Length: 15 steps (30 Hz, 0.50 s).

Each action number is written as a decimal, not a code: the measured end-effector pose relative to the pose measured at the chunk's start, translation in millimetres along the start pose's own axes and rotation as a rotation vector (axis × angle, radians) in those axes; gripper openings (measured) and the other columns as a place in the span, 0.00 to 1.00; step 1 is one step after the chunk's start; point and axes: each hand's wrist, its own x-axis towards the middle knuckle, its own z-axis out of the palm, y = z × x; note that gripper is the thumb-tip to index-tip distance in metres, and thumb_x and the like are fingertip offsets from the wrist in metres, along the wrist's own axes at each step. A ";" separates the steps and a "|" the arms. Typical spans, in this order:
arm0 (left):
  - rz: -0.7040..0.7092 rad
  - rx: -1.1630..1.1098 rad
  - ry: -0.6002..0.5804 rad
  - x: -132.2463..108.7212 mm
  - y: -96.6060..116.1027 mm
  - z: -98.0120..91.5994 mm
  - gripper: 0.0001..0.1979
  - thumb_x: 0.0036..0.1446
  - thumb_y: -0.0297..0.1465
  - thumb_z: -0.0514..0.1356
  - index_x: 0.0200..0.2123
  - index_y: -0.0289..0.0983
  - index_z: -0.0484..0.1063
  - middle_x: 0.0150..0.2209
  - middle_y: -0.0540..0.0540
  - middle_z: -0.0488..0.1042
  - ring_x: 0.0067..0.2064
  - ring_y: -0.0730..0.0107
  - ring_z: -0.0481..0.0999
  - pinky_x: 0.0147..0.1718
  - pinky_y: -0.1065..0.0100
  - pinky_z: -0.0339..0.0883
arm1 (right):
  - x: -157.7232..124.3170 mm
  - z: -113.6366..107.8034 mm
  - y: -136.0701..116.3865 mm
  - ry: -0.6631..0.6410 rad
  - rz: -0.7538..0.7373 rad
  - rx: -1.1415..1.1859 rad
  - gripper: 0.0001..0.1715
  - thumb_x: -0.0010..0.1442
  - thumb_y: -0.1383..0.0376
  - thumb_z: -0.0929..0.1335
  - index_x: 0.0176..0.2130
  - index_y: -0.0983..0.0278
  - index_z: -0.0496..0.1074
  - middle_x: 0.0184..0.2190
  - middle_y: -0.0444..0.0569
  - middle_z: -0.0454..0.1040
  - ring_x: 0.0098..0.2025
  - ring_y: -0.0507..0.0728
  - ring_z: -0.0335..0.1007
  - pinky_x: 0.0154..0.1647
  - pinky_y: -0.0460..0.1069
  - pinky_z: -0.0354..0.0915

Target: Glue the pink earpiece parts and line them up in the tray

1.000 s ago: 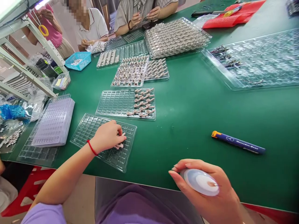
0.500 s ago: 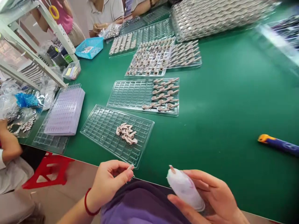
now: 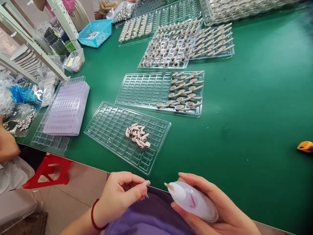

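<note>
My left hand (image 3: pixel 123 195), a red band around its wrist, pinches a small pale earphone housing (image 3: pixel 146 183) between thumb and fingertips. A squeeze bottle (image 3: pixel 195 202), white and translucent with a red mark, lies in my right hand (image 3: pixel 227 209), fingers closed around its sides. Its narrow tip points left toward the housing, with a gap between them. Beyond my hands, a loose pile of pale earphone housings (image 3: pixel 139 134) rests on a clear plastic tray (image 3: pixel 107 130). Behind that, another clear tray (image 3: pixel 141 89) carries rows of stemmed earphone parts (image 3: pixel 182 96) on its right side.
Filled trays (image 3: pixel 168 45) lie farther back, near a blue basket (image 3: pixel 99 32). Stacked purple-tinted trays (image 3: pixel 67 109) and a white rack post (image 3: pixel 65 24) are at left. An orange-ended tool (image 3: pixel 305 146) is at the right edge. Other people sit at the table.
The bottle has turned from pointing up-left to lying more level, its tip now closer to the left hand. The left hand has shifted slightly right, and the view has moved.
</note>
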 end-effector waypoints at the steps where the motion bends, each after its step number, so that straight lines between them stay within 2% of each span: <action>1: -0.029 -0.043 -0.040 -0.6 0.3 2.7 0.18 0.47 0.44 0.70 0.30 0.34 0.82 0.24 0.45 0.77 0.24 0.74 0.72 0.26 0.72 0.69 | 1.0 3.7 -4.9 -0.013 0.056 0.070 0.20 0.56 0.58 0.74 0.48 0.55 0.72 0.38 0.48 0.80 0.33 0.56 0.80 0.31 0.44 0.76; 6: -0.067 -0.205 -0.160 -4.2 -3.1 15.2 0.20 0.44 0.47 0.72 0.30 0.35 0.83 0.25 0.47 0.75 0.24 0.75 0.72 0.26 0.74 0.68 | 0.4 23.5 -26.7 0.068 0.283 0.368 0.17 0.55 0.54 0.74 0.42 0.56 0.72 0.34 0.46 0.78 0.31 0.54 0.77 0.32 0.42 0.74; 12: -0.076 -0.255 -0.204 -7.4 -6.1 20.8 0.17 0.44 0.45 0.73 0.28 0.36 0.83 0.24 0.47 0.73 0.24 0.77 0.70 0.26 0.74 0.65 | -7.5 19.9 -18.4 0.043 0.271 0.439 0.14 0.54 0.59 0.75 0.40 0.58 0.72 0.32 0.46 0.75 0.27 0.53 0.73 0.25 0.44 0.71; 15: -0.101 -0.241 -0.209 -8.3 -6.3 21.4 0.18 0.42 0.45 0.73 0.27 0.35 0.83 0.23 0.47 0.72 0.23 0.75 0.69 0.25 0.73 0.65 | -7.0 12.6 -9.3 -0.060 0.194 0.422 0.14 0.54 0.64 0.74 0.41 0.57 0.71 0.31 0.46 0.76 0.28 0.54 0.74 0.25 0.45 0.72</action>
